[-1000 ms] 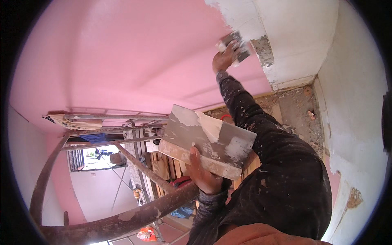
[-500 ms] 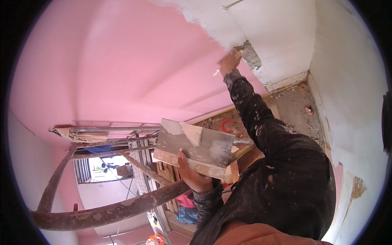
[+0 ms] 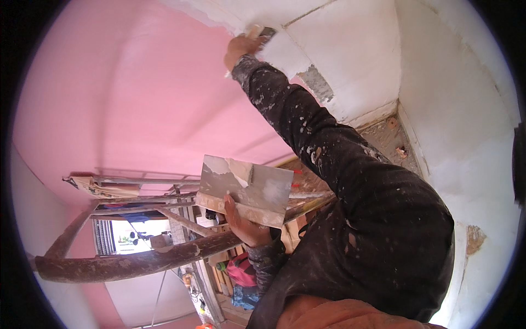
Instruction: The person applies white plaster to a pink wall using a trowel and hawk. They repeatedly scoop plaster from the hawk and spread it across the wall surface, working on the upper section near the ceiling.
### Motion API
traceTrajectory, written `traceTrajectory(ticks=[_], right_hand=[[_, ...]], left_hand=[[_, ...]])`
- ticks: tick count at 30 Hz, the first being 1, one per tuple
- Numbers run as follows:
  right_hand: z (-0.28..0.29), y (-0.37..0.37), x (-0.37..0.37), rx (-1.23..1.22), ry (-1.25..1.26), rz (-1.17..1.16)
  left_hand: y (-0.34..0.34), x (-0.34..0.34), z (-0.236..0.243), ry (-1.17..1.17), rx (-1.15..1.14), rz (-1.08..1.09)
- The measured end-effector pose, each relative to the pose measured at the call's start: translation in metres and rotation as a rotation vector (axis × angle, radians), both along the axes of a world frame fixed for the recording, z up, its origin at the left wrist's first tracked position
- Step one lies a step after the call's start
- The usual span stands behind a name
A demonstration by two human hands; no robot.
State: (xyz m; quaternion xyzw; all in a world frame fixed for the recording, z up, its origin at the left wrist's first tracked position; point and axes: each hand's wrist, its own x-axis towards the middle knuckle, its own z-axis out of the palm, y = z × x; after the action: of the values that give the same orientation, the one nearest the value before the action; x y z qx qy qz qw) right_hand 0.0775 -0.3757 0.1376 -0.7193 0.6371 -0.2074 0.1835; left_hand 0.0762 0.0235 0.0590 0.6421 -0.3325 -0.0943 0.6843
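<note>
Black long-sleeved top (image 3: 397,236), right sleeve (image 3: 293,118) spattered with pale flecks, left sleeve (image 3: 267,263) smudged, rust-orange cloth (image 3: 345,316) beside.

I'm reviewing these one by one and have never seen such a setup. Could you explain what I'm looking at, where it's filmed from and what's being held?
There is no machine here: a person works with bare hands. The view comes from a wide fisheye camera worn on the head, looking down, so straight edges bend toward the rim.

The left hand holds a flat metal board with a pale lump of paste lying on it. The right hand, at the end of a spattered dark sleeve, is raised to the wall and grips a trowel, slightly blurred. The wall is partly pink, partly white, with a bare grey patch. At lower left is a worn pipe.
</note>
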Motion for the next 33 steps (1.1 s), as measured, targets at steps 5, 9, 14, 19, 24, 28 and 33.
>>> traceTrajectory(ticks=[5,9,14,19,24,28,33], right_hand=[[-0.05,0.03,-0.025,-0.561,-1.211,0.29],[-0.067,0.134,-0.136,0.14,-1.537,0.821],[-0.102,0.17,-0.193,-0.242,-0.878,1.382],[-0.117,0.179,-0.22,-0.421,-0.256,1.257],[-0.196,0.147,-0.261,-0.37,-0.073,1.101],[-0.29,0.15,-0.282,0.6,-0.996,0.231],[-0.313,0.166,-0.268,0.864,-1.653,-0.081]], left_hand=[[-0.011,-0.002,0.001,-0.657,0.161,-0.106],[-0.024,0.015,-0.02,-0.239,0.124,-0.231],[-0.057,0.005,-0.063,1.046,-0.228,-0.442],[-0.069,-0.006,-0.083,1.174,-0.229,-0.501],[-0.062,-0.012,-0.084,1.176,-0.331,-0.496],[-0.05,-0.009,-0.074,1.066,-0.324,-0.454],[-0.038,0.004,-0.1,1.121,-0.354,-0.469]])
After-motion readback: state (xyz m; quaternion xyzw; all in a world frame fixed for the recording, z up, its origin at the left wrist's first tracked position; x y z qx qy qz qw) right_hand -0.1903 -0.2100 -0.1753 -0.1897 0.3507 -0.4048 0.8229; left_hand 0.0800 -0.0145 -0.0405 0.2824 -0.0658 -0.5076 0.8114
